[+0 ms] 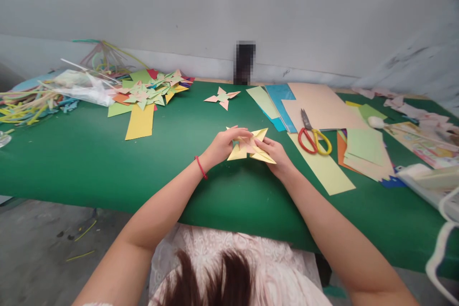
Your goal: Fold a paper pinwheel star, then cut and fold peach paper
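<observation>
My left hand and right hand pinch a yellow-and-pink origami star by its sides, partly hiding its upper-left point.

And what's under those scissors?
Under the scissors: a peach paper sheet beneath the blades, a pale yellow strip beneath the red handle. What those papers cover can't be seen.

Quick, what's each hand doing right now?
Left hand: fingers bent over the yellow-and-pink paper star; whether it grips can't be told.
Right hand: closed, holding the star's right side.
</observation>
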{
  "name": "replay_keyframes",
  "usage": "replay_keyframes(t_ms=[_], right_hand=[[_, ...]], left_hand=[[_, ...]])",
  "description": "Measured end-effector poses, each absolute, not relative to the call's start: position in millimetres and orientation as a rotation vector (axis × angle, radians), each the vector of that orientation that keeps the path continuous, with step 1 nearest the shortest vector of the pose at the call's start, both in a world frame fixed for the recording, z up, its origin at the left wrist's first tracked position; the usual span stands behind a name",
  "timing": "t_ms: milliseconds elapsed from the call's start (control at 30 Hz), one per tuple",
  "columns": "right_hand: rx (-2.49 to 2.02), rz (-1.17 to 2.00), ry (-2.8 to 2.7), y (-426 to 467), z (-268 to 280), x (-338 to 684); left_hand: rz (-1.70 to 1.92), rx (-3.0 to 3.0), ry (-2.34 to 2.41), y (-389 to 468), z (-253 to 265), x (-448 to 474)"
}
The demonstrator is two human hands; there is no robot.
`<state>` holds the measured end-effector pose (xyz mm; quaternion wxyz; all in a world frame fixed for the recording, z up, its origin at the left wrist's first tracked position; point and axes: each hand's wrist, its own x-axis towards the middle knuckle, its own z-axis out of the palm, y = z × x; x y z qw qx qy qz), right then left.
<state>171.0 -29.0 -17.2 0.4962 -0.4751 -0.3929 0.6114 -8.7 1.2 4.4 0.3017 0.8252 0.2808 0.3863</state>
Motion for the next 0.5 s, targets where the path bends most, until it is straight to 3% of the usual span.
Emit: replay_keyframes(t_ms=[267, 500], right_hand=[[-1.134, 1.542, -1.142, -34.0, -17.6, 170.0], [-1.206, 1.500, -1.346, -37.3, -14.3, 169.4]], left_hand=[[1.130, 2.043, 0.998, 3.3, 17.0, -17.0], [0.718, 2.062, 1.013, 6.1, 8.6, -18.6]])
